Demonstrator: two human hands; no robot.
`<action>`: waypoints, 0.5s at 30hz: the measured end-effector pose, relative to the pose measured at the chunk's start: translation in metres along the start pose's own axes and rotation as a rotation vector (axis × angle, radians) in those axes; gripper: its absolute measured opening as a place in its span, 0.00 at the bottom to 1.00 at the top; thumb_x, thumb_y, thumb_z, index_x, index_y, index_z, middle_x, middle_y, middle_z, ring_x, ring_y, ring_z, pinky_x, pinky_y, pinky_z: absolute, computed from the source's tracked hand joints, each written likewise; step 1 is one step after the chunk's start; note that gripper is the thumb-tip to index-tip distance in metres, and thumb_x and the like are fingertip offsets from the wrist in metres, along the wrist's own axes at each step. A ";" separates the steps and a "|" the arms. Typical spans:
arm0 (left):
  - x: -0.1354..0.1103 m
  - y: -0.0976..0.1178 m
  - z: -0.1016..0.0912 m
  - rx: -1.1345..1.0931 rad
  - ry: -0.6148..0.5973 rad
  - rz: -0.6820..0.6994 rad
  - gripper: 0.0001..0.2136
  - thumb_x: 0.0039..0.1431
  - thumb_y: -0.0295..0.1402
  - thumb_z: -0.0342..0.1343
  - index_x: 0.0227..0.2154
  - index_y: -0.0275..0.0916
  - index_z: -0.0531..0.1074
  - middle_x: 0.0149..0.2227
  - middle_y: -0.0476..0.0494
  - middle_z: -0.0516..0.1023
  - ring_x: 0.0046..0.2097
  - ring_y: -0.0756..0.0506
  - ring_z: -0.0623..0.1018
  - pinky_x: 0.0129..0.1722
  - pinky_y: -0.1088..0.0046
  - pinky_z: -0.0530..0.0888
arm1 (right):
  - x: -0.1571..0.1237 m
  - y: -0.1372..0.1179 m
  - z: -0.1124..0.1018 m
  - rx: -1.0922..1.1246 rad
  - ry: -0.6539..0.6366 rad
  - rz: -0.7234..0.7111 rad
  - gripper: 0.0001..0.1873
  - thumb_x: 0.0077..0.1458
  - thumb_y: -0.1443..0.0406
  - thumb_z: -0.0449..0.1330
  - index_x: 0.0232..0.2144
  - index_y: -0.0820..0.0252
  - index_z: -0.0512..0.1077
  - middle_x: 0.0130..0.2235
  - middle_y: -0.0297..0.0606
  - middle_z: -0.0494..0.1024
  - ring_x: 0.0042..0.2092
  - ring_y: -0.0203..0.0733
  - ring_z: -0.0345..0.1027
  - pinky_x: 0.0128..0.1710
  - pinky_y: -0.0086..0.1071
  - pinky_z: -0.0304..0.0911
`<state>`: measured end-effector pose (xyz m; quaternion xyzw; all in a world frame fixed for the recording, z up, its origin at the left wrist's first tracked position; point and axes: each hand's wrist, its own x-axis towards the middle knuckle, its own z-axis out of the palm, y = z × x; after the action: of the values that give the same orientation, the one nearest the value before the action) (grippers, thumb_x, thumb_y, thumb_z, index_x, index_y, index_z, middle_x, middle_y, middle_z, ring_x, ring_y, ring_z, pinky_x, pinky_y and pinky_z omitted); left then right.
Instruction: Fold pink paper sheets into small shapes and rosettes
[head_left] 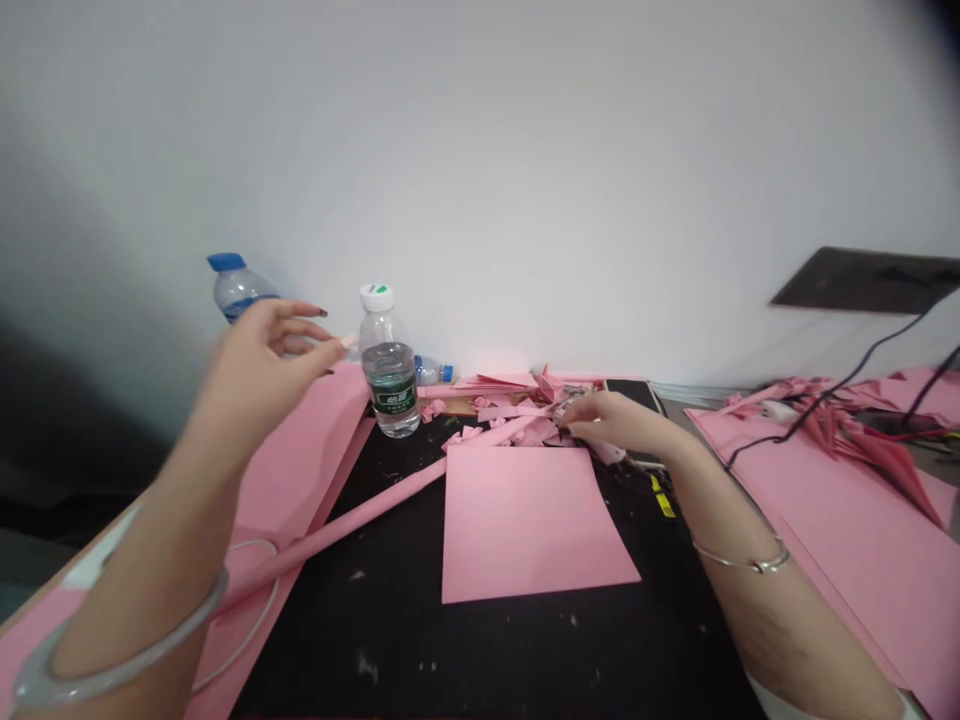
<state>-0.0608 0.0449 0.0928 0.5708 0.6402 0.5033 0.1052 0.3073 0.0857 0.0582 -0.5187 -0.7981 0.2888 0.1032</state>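
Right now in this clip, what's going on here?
A person's right hand is at the pink paper scraps toward the back of the black tabletop. The left hand is raised beside the white-capped bottle; whether it pinches something is unclear. A pink sheet lies in front of the scraps.
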 end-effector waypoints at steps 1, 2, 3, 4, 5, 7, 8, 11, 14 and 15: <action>-0.002 -0.006 0.008 -0.044 0.005 0.014 0.31 0.44 0.38 0.62 0.52 0.39 0.61 0.49 0.37 0.71 0.44 0.41 0.76 0.43 0.63 0.74 | 0.000 -0.009 0.001 -0.038 0.128 -0.001 0.13 0.53 0.63 0.53 0.27 0.64 0.75 0.22 0.35 0.72 0.23 0.34 0.62 0.25 0.28 0.55; -0.004 -0.013 0.018 -0.095 -0.060 -0.015 0.39 0.41 0.36 0.65 0.56 0.39 0.55 0.54 0.34 0.66 0.50 0.40 0.73 0.47 0.62 0.72 | 0.000 -0.019 0.001 -0.043 0.226 -0.009 0.14 0.55 0.64 0.49 0.29 0.64 0.74 0.21 0.36 0.72 0.24 0.35 0.63 0.25 0.29 0.56; -0.005 -0.020 0.029 -0.146 -0.107 -0.041 0.43 0.38 0.34 0.66 0.58 0.39 0.51 0.57 0.32 0.63 0.53 0.39 0.70 0.49 0.61 0.70 | 0.001 -0.030 0.001 -0.005 0.287 -0.012 0.16 0.57 0.66 0.46 0.33 0.65 0.73 0.21 0.36 0.72 0.23 0.36 0.64 0.25 0.29 0.57; -0.007 -0.027 0.041 -0.194 -0.135 -0.058 0.45 0.38 0.34 0.67 0.59 0.38 0.50 0.58 0.30 0.61 0.54 0.38 0.69 0.50 0.60 0.69 | 0.002 -0.043 0.001 0.064 0.289 -0.051 0.17 0.57 0.67 0.44 0.42 0.64 0.70 0.22 0.36 0.73 0.25 0.37 0.66 0.26 0.29 0.58; -0.008 -0.032 0.052 -0.220 -0.127 -0.061 0.44 0.37 0.34 0.67 0.58 0.38 0.50 0.57 0.30 0.63 0.54 0.37 0.69 0.49 0.60 0.69 | 0.005 -0.057 0.002 0.120 0.251 -0.102 0.19 0.58 0.67 0.44 0.49 0.63 0.66 0.27 0.38 0.75 0.28 0.38 0.68 0.27 0.29 0.60; -0.011 -0.039 0.072 -0.176 -0.068 -0.036 0.39 0.38 0.36 0.67 0.54 0.39 0.56 0.52 0.33 0.68 0.53 0.36 0.70 0.49 0.58 0.68 | 0.015 -0.089 0.007 0.119 0.214 -0.200 0.20 0.59 0.64 0.47 0.53 0.61 0.61 0.38 0.43 0.76 0.30 0.38 0.69 0.30 0.30 0.61; -0.012 -0.040 0.079 -0.141 -0.031 -0.026 0.36 0.38 0.37 0.67 0.53 0.40 0.58 0.51 0.35 0.69 0.52 0.36 0.70 0.49 0.57 0.68 | 0.023 -0.106 0.010 0.075 0.229 -0.239 0.21 0.59 0.62 0.49 0.54 0.60 0.60 0.40 0.44 0.76 0.31 0.39 0.69 0.30 0.31 0.61; -0.016 -0.036 0.094 -0.154 0.113 -0.025 0.33 0.40 0.36 0.65 0.51 0.41 0.57 0.48 0.37 0.70 0.50 0.38 0.72 0.47 0.61 0.70 | 0.053 -0.159 0.018 -0.101 0.322 -0.281 0.27 0.60 0.52 0.46 0.54 0.64 0.60 0.37 0.48 0.77 0.35 0.45 0.70 0.32 0.35 0.61; -0.018 -0.028 0.101 -0.149 0.137 0.047 0.31 0.44 0.33 0.62 0.51 0.41 0.56 0.48 0.38 0.70 0.49 0.40 0.73 0.46 0.63 0.71 | 0.082 -0.201 0.020 -0.342 0.407 -0.221 0.36 0.56 0.42 0.40 0.43 0.66 0.70 0.35 0.54 0.76 0.37 0.53 0.70 0.31 0.38 0.60; -0.018 -0.026 0.101 -0.145 0.144 0.060 0.30 0.44 0.33 0.61 0.51 0.41 0.56 0.47 0.38 0.70 0.49 0.40 0.72 0.46 0.63 0.70 | 0.090 -0.211 0.020 -0.366 0.417 -0.212 0.37 0.55 0.41 0.41 0.38 0.67 0.72 0.34 0.56 0.75 0.37 0.55 0.70 0.31 0.39 0.60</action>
<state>0.0006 0.0868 0.0171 0.5430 0.5908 0.5907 0.0849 0.0966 0.0961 0.1497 -0.4908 -0.8481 0.0147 0.1993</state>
